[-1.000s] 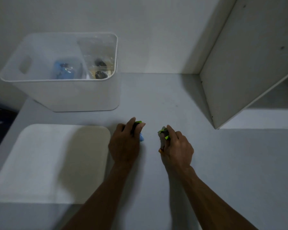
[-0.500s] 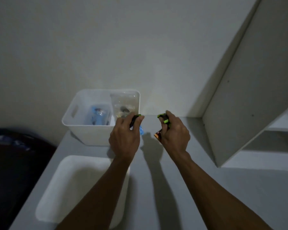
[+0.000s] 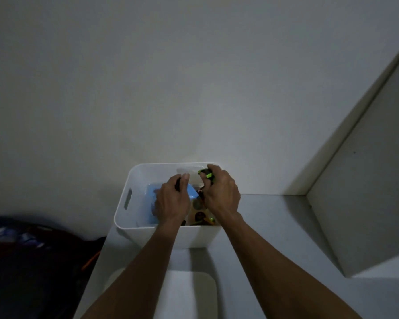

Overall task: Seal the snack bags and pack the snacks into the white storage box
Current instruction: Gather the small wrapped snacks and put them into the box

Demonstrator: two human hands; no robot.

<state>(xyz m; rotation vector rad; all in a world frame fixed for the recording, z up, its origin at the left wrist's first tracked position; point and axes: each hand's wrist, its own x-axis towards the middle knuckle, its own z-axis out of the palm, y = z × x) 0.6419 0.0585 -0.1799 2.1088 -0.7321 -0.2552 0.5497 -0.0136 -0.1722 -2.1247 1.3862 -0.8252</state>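
Observation:
The white storage box [image 3: 134, 217] stands against the wall on the grey table. Both my hands are over its open top. My left hand [image 3: 171, 202] is closed around a small dark snack, above a blue bag [image 3: 153, 192] inside the box. My right hand [image 3: 220, 192] grips a small black and green snack packet [image 3: 206, 174] near the box's far right corner. Below my hands, a clear bag with dark round snacks [image 3: 199, 216] lies in the box's right half.
The box's white lid [image 3: 194, 295] lies flat on the table in front of it, under my forearms. A white shelf unit [image 3: 366, 203] rises at the right. A dark bag or cloth [image 3: 32, 261] sits beyond the table's left edge.
Both hands lifted from the table with small snacks and moved forward over the box. The view tilted up toward the wall.

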